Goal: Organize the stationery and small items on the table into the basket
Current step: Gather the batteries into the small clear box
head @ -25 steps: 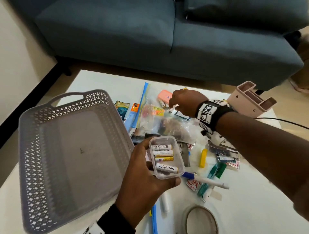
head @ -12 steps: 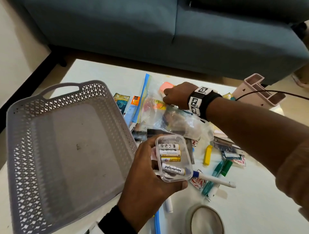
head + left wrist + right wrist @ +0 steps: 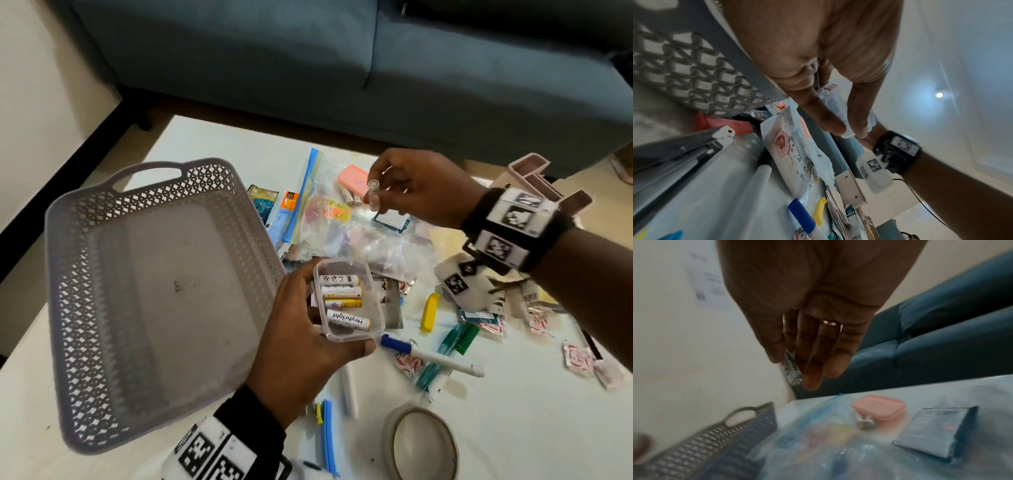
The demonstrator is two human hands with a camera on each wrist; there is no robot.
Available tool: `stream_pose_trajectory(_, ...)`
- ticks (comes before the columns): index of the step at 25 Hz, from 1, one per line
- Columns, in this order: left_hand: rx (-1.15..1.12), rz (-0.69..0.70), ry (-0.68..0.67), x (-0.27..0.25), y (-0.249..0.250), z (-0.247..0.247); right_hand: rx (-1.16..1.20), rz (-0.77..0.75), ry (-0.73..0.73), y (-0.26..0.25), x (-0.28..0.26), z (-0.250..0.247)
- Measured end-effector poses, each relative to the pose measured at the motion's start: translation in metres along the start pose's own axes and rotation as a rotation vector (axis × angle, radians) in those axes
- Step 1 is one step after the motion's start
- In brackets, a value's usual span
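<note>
My left hand [image 3: 301,346] grips a small clear plastic box [image 3: 349,299] with several batteries in it, just right of the grey perforated basket [image 3: 150,192], which stands empty. My right hand [image 3: 411,186] is raised above the clutter and pinches a white battery [image 3: 373,193] between thumb and fingers; the right wrist view shows that battery [image 3: 792,368] at the fingertips. Two more batteries [image 3: 351,197] lie beside a pink lid [image 3: 354,176]. In the left wrist view the clear box [image 3: 835,110] sits between my thumb and fingers.
Scattered on the white table [image 3: 513,411]: a zip bag [image 3: 339,236], a blue-capped marker [image 3: 431,356], green pens [image 3: 455,342], a yellow clip [image 3: 430,311], a tape roll [image 3: 421,445], small sachets [image 3: 579,356]. A pink organizer [image 3: 534,181] stands at the right. A blue sofa [image 3: 342,68] lies beyond.
My right hand has lifted off the pile near the pink lid with a white battery pinched in it. The left hand holds the clear box in nearly the same place.
</note>
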State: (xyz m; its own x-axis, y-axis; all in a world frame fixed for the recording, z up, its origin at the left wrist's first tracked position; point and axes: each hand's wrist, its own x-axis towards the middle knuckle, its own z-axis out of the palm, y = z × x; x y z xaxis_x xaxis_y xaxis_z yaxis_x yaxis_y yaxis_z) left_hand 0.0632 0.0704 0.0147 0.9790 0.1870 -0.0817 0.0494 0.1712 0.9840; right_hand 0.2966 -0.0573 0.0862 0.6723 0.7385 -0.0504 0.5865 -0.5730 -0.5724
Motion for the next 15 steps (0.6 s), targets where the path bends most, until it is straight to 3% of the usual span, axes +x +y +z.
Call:
stream_pose_trajectory(2,-0.009,-0.001,0.013,0.0,0.0,0.0,0.156,-0.059,-0.055,-0.041,-0.033,-0.005)
stream_pose_trajectory(3,-0.01,0.003,0.015,0.0,0.0,0.0,0.124,-0.116,-0.083,-0.059,-0.047,-0.004)
stream_pose_trajectory(7,-0.049,0.046,0.001,0.0,0.005,0.002,-0.271,-0.346,-0.187,-0.098,-0.076,0.025)
stream_pose_trajectory(11,-0.082,0.038,-0.005,-0.002,0.007,0.0,-0.522,-0.314,-0.212,-0.095,-0.074,0.042)
stream_pose_trajectory(13,-0.085,0.025,0.008,-0.003,0.004,-0.001,-0.497,-0.266,-0.204,-0.091,-0.072,0.033)
stream_pose_trajectory(15,-0.053,0.005,0.02,-0.003,0.001,-0.002,-0.356,-0.25,-0.106,-0.082,-0.062,0.022)
